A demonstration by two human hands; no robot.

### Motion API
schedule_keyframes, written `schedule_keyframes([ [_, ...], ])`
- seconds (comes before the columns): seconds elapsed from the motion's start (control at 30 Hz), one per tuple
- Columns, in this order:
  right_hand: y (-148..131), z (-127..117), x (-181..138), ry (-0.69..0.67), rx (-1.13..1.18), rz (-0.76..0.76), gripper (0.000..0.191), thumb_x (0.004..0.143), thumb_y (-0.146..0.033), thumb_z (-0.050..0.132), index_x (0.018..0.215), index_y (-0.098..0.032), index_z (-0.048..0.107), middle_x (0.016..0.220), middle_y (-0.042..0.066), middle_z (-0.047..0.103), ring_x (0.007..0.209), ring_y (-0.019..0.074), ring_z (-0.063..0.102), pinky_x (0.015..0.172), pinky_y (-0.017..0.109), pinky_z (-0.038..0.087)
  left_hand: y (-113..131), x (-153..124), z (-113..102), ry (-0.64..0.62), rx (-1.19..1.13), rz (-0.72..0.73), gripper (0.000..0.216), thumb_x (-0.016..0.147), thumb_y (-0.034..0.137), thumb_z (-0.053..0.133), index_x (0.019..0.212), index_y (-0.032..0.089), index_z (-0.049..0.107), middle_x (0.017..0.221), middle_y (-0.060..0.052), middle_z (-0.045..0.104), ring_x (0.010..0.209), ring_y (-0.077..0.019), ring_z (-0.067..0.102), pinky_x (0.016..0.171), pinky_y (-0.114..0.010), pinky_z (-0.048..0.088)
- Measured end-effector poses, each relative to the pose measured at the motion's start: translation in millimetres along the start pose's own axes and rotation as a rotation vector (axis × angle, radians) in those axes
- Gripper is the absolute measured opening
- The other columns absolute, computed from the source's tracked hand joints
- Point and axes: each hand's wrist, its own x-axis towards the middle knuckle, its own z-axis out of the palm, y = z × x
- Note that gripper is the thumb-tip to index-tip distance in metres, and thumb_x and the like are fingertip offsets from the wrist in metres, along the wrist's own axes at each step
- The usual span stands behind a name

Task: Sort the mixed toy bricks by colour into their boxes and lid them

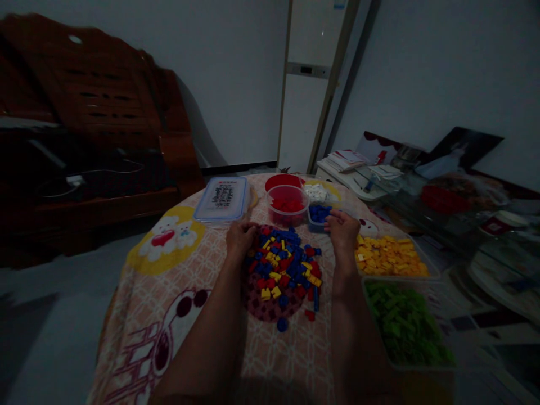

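At the lower right of the frame, green bricks (409,323) in a clear box on the cloth-covered desk (291,363). At lower centre, a round blue piece (282,324), just apart from the mixed pile of bricks (280,261) in red, blue and yellow, loose at the centre of the frame. Right of centre, yellow bricks (390,256) in another clear box. Reaches with the left hand (241,239) to the pile's upper left edge, fingers curled; cannot tell whether gripping a brick. Holds the right hand (342,230) by the box of blue bricks (319,214), fingers bent; cannot tell whether closed on anything. Farther up, red bricks (288,204) in a round tub, a lidded box (221,199) to the left, white bricks (316,192) to the right. At upper left, a wooden bench (93,107).
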Motion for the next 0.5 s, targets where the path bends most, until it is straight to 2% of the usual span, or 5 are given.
schedule_keyframes([
  [0.13,-6,14,-11,-0.196,-0.102,-0.051,0.029,0.079,-0.027,0.055,0.096,-0.013,0.074,0.078,0.007,0.074,0.061,0.0172,0.067,0.058,0.028,0.056,1,0,0,0.005,0.031,0.01,0.025,0.08,0.029,0.059,0.093,0.022,0.08,0.08,-0.004,0.077,0.077,-0.0201,0.069,0.071,-0.028,0.049],
  [0.3,-9,39,-37,-0.408,-0.444,-0.328,0.02,0.084,-0.021,0.06,0.096,-0.018,0.076,0.095,0.007,0.077,0.09,0.0202,0.07,0.088,0.032,0.053,-1,-1,1,-0.012,0.003,0.025,0.026,0.081,0.029,0.058,0.094,0.022,0.079,0.084,-0.004,0.078,0.08,-0.0201,0.069,0.071,-0.027,0.049],
  [0.4,-5,49,-50,-0.493,-0.649,-0.422,0.03,0.078,-0.015,0.068,0.107,-0.02,0.075,0.111,0.009,0.074,0.106,0.0227,0.066,0.098,0.034,0.048,0,-1,0,-0.012,0.012,0.015,0.026,0.081,0.029,0.058,0.093,0.022,0.079,0.083,-0.003,0.078,0.079,-0.0199,0.069,0.071,-0.027,0.049],
  [0.5,-1,49,-53,-0.548,-0.734,-0.441,0.034,0.074,-0.009,0.068,0.106,-0.021,0.077,0.111,0.01,0.074,0.109,0.0246,0.065,0.097,0.033,0.047,1,-1,0,-0.014,0.016,0.012,0.025,0.081,0.028,0.058,0.093,0.022,0.079,0.082,-0.003,0.077,0.08,-0.0198,0.069,0.071,-0.027,0.048],
])
